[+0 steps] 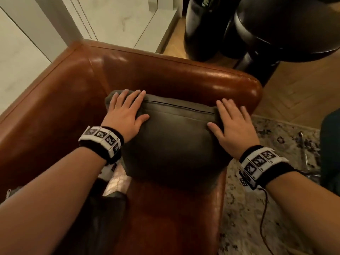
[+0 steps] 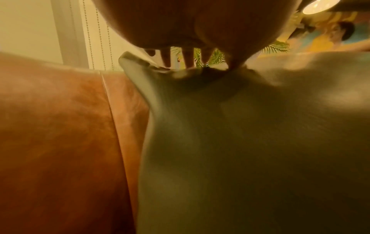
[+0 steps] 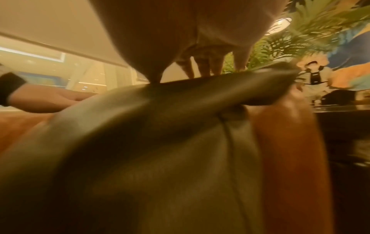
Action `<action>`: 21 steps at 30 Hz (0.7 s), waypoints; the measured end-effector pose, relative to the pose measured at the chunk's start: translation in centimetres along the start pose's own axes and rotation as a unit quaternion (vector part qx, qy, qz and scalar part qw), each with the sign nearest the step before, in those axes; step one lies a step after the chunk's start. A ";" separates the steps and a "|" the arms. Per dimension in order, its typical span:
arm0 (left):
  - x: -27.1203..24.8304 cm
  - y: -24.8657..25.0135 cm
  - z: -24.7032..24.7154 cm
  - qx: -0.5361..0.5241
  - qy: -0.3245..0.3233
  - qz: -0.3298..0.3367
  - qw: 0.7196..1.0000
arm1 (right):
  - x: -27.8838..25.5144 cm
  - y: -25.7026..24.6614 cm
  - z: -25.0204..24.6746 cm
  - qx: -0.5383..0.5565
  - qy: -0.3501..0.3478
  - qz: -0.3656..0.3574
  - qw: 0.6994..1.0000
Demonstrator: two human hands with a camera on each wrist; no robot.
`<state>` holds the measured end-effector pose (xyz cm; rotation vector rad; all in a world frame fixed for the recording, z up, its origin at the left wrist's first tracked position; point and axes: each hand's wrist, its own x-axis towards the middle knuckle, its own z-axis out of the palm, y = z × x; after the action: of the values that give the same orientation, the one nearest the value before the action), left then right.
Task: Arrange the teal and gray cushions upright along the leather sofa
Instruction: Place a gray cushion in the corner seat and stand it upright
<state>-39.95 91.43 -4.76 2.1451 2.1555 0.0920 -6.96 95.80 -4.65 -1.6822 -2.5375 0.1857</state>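
Note:
A gray cushion (image 1: 174,137) stands upright at the right end of the brown leather sofa (image 1: 60,111), leaning toward the armrest (image 1: 211,78). My left hand (image 1: 127,109) lies flat on its upper left corner, fingers straight. My right hand (image 1: 231,122) presses flat on its upper right corner. In the left wrist view the fingers (image 2: 188,58) touch the top seam of the cushion (image 2: 240,142). In the right wrist view the fingers (image 3: 202,64) rest on the top edge of the cushion (image 3: 160,142). No teal cushion is clearly in view.
A dark item (image 1: 103,208) lies on the seat under my left forearm. Two large black vases (image 1: 206,28) and a black round table (image 1: 287,34) stand behind the armrest. A patterned rug (image 1: 257,199) covers the floor at right; a teal object (image 1: 331,148) shows at the right edge.

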 end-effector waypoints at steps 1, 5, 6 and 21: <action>0.7 -0.3 -0.5 -0.004 -0.016 0.012 1.000 | 0.6 -0.4 -0.1 0.009 -0.020 -0.009 1.000; 3.0 -0.7 -1.9 -0.059 -0.041 0.000 0.997 | 2.4 -1.1 -1.1 0.105 0.049 0.018 0.993; 3.2 -0.6 -2.1 -0.054 -0.033 -0.006 0.998 | 2.6 -1.2 -1.3 0.109 0.056 0.029 0.992; -3.8 6.7 4.7 0.036 0.002 0.109 0.993 | -3.9 -7.9 4.9 0.000 0.004 -0.031 1.000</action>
<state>-32.77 87.52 -8.58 2.4165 1.9468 0.0343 -13.37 88.91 -8.34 -1.5995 -2.5795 0.1730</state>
